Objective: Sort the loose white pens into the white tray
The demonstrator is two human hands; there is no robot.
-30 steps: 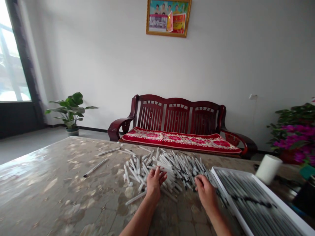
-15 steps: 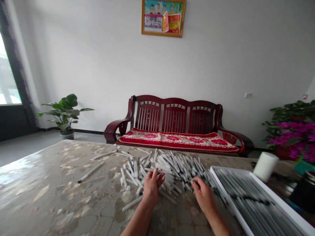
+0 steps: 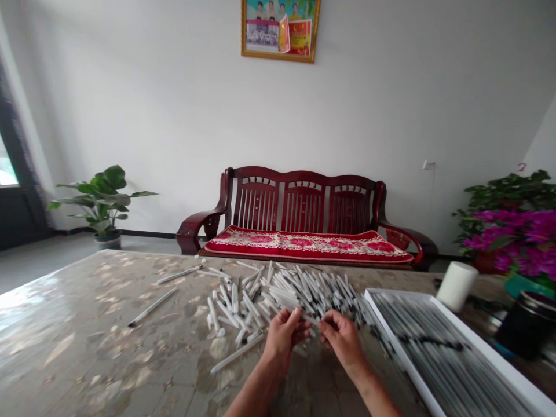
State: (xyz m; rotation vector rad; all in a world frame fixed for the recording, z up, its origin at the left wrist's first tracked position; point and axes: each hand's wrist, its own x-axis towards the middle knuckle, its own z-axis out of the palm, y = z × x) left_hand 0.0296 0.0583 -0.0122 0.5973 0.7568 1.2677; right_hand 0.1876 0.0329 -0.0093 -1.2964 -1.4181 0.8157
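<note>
A loose heap of white pens (image 3: 299, 286), some with black ends, lies on the patterned table in front of me. At the near edge of the heap, my left hand (image 3: 284, 336) closes its thumb and fingers on a pale pen (image 3: 309, 319), which points toward the right. Close beside it, my right hand (image 3: 343, 339) is pinched at that pen's right end. Whatever sits between the right fingertips is too small and hidden to make out. One more white pen (image 3: 237, 353) lies just left of my left wrist.
To the right stands a white tray (image 3: 393, 341) filled with rows of clear pens. Beyond it are a white roll (image 3: 457, 286), a black cup (image 3: 525, 324) and purple flowers (image 3: 516, 237). Two pens lie apart at left, one being a dark-tipped pen (image 3: 152, 307). A wooden bench (image 3: 304, 202) stands behind the table (image 3: 99, 359).
My hands have come together: the right moved left to the pen's end, the left moved slightly right with the pen. The whole view has shifted a little.
</note>
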